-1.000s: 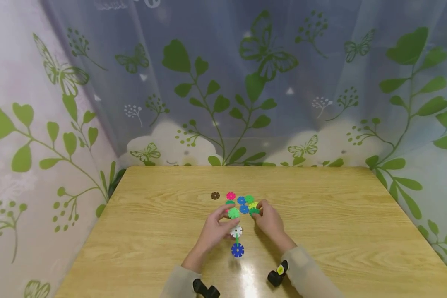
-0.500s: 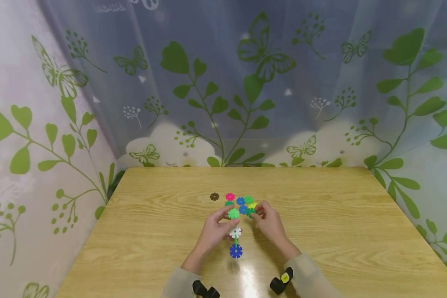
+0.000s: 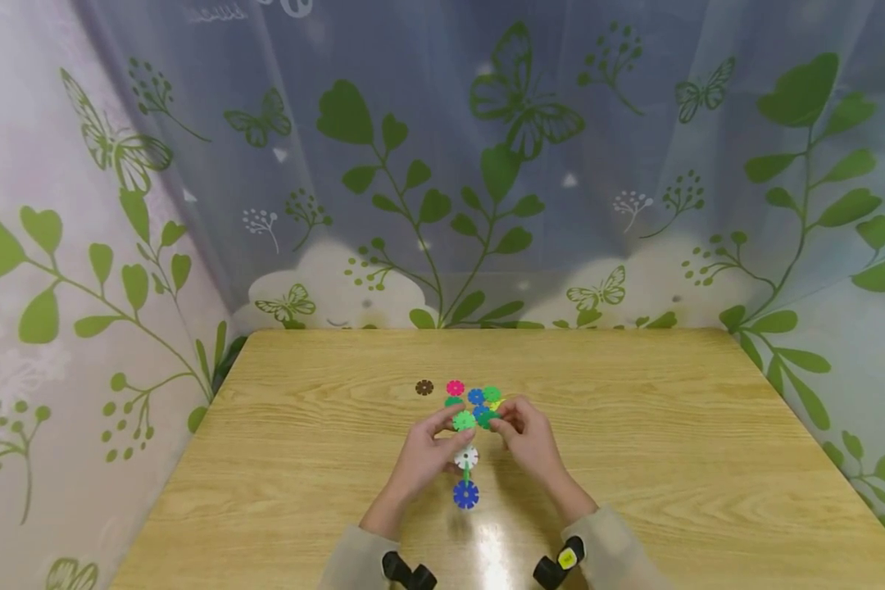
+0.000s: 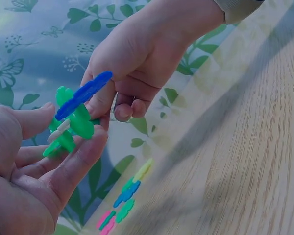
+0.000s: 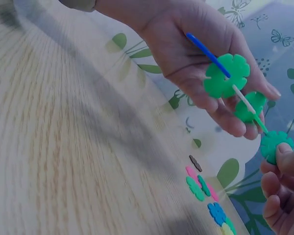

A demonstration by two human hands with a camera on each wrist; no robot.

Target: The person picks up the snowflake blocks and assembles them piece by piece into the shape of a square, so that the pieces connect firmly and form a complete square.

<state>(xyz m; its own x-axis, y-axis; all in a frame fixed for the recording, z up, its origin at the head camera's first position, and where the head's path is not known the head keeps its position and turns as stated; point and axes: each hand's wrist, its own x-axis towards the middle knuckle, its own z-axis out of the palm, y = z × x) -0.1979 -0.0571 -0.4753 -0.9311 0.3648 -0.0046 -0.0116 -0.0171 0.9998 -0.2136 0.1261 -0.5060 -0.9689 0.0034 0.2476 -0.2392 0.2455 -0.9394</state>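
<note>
Peeking down from the head cam: left hand (image 3: pixel 429 449) has thumb and fingers curled round a chain of slotted discs (image 3: pixel 466 456) above the table (image 3: pixel 634 459), right hand (image 3: pixel 533 434) pinches a dark green disc (image 3: pixel 485 419) just beside its far end. I'd guess light, stiff plastic, a bit slick; grip near the joint so the slots don't twist loose. There's faint lettering (image 3: pixel 217 13) up on the curtain (image 3: pixel 413 49), can't read it. Left wrist cam: dark blue disc (image 4: pixel 84 95) sits at the other end, no brand visible. Right wrist cam: dark green disc seems to touch the chain, thumb on its face.
</note>
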